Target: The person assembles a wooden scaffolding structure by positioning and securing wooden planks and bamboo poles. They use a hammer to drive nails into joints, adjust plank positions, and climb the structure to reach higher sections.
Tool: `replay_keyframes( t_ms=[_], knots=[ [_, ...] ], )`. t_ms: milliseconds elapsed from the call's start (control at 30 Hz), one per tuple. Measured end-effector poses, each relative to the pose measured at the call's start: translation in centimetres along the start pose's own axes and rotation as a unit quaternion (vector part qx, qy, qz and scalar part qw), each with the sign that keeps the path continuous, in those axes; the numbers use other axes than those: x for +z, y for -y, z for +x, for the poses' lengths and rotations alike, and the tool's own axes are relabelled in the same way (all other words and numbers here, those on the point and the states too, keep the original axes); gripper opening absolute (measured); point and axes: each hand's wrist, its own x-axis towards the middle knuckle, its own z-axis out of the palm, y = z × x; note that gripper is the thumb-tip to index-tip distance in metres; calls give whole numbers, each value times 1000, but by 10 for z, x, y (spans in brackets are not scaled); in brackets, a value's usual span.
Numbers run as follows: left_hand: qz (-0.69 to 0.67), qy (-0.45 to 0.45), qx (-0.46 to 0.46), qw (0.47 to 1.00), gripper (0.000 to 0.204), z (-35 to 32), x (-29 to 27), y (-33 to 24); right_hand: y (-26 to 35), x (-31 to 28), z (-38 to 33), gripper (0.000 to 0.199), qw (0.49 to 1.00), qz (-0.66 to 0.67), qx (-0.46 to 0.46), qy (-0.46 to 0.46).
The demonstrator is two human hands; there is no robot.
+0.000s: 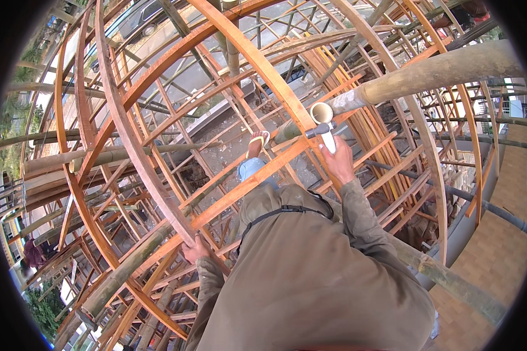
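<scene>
My right hand (338, 162) is closed around the white handle of a hammer (328, 140). Its dark head (320, 129) is by the joint of two orange-brown timbers; whether it touches them I cannot tell. Just beyond the head is a pale, hollow round end (321, 112), perhaps cut bamboo or pipe. One curved timber (263, 64) runs up and away from there, and a straight timber (249, 182) slants down to the left. My left hand (197, 250) is wrapped round the lower end of a long curved wooden beam (136, 131). My sandalled foot (257, 140) shows below the straight timber.
A thick bamboo pole (439, 73) crosses at the upper right, and another (132, 269) at the lower left. Stacked planks (366, 134) lie below. A tan tiled surface (492, 240) is at the right. Far below are the ground and a dark car (143, 23). Another person (34, 253) is at the far left.
</scene>
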Motion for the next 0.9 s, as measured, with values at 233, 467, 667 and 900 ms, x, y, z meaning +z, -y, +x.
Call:
replay_keyframes(
  t_ms=[233,467,667,900],
  knots=[
    [18,0,1,1000,52,3,4,7,-24,23,-11,51,992,25,-98,-78],
    [111,0,-6,994,66,9,5,17,-18,16,-12,59,997,29,65,41],
    [42,64,-59,995,69,6,0,-7,-5,7,-5,53,979,-22,152,134],
    [48,20,-94,994,60,4,7,-16,-4,8,-5,47,988,30,121,90]
  ],
)
